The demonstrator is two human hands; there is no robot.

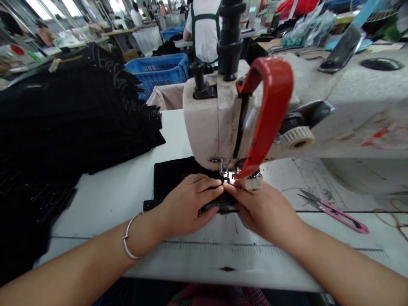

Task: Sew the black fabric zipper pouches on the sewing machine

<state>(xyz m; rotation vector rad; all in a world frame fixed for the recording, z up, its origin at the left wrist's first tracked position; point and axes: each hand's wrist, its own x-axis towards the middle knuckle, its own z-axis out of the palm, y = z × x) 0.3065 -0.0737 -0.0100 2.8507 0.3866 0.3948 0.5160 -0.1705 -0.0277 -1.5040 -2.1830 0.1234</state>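
A small black fabric piece (174,176) lies flat on the white sewing table (127,187), running under the presser foot (228,175) of a cream sewing machine (210,123) with a red guard (270,114). My left hand (188,206) presses on the fabric's near edge, fingers together and pinching it by the foot. My right hand (264,210) meets it from the right, fingertips pinched on the same edge just in front of the needle. A silver bangle (129,238) circles my left wrist.
A large stack of black garments (63,123) fills the table's left side. Pink thread snips (334,211) lie at the right. Blue crates (159,72) and a person in a white shirt (205,29) stand behind the machine.
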